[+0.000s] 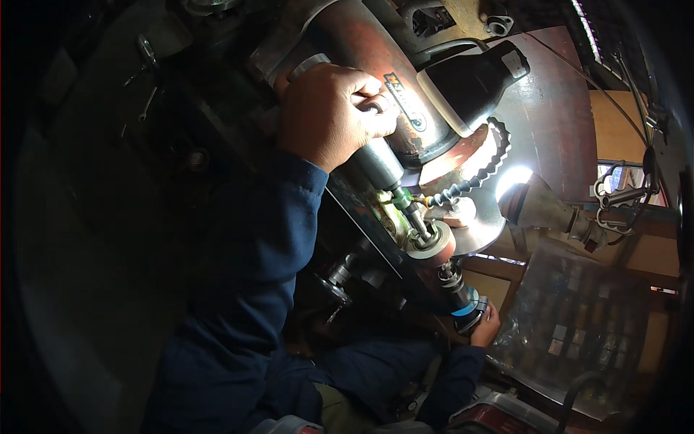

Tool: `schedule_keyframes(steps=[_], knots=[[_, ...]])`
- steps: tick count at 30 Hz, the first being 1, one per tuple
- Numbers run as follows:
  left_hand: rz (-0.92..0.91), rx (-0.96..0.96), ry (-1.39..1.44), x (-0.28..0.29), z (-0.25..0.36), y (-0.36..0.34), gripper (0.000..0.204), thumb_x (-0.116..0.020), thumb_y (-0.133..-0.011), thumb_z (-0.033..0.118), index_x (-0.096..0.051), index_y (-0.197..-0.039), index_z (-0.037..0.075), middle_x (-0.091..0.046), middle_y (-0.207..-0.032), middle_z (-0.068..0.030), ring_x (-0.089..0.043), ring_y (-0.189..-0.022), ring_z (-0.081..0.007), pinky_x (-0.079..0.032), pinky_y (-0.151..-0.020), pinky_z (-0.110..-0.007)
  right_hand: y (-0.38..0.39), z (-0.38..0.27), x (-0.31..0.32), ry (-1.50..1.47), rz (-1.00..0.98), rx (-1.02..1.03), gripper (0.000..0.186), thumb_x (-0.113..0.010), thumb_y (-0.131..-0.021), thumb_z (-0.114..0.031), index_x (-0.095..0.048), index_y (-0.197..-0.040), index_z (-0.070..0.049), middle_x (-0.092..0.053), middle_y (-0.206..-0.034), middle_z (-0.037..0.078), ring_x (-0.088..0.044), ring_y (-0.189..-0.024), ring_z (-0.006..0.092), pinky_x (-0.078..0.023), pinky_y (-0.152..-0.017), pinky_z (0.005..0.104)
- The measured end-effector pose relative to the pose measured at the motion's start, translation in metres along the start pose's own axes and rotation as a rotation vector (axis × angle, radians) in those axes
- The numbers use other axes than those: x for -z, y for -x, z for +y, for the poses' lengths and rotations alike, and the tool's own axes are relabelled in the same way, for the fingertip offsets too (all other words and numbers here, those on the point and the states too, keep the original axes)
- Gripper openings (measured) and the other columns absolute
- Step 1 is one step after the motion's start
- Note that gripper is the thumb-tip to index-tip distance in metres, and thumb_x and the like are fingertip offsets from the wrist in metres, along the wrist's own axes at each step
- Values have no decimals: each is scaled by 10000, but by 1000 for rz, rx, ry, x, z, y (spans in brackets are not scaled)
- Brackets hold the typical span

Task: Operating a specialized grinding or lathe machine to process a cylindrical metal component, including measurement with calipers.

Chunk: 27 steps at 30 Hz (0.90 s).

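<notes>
My left hand (336,116) is closed at the upper end of a metal spindle (379,165), fingers curled round a round metal knob mostly hidden by them. Below, the spindle's thin end meets a pale grinding wheel (432,244) with a reddish side. Beneath that wheel is a dark cylindrical fitting with a blue band (466,304). My right hand (487,327) is closed on its black lower end; only some of its fingers show. A segmented black coolant hose (473,177) curves toward the spindle, its tip beside it.
A worn reddish machine cylinder (376,58) rises behind the spindle. A black lamp (470,83) and a second lit lamp (538,199) stand at the right. A clear plastic sheet (571,318) covers rows of small items. Another metal handle (336,278) juts out below the machine's edge.
</notes>
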<state>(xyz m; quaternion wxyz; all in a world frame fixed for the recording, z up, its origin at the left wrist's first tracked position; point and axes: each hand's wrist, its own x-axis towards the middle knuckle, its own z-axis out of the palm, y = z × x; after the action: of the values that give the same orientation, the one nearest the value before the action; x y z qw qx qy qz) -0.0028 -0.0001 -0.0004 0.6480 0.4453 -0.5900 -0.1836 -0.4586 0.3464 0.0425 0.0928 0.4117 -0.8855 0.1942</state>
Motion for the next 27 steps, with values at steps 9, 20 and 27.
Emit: schedule_keyframes(steps=[9,20,27], knots=[[-5,14,3,4,2,2,154,-747,-594,166,-687,-699,71,-639,-609,-66,-615,-600,-216,-470,-578,-334,-53,1,0,-227,-641,-315,185,-573,-882,-110,-687,-910,33,-654,-723,34,-569,-612,94,-446,-547,244],[-95,56,142,-1,0,5,161,-772,-658,143,-700,-755,37,-685,-680,-94,-680,-642,-158,-514,-577,-264,-102,10,-11,281,-1161,-163,240,-628,-837,-245,-714,-904,-31,-665,-716,45,-564,-572,133,-443,-510,307],[-271,-199,-441,17,2,-4,225,-709,-754,302,-683,-895,129,-696,-759,-77,-669,-700,-282,-445,-889,-489,-116,14,-35,436,-1255,1,359,-652,-771,-368,-697,-876,-28,-693,-798,145,-658,-727,247,-498,-672,383]])
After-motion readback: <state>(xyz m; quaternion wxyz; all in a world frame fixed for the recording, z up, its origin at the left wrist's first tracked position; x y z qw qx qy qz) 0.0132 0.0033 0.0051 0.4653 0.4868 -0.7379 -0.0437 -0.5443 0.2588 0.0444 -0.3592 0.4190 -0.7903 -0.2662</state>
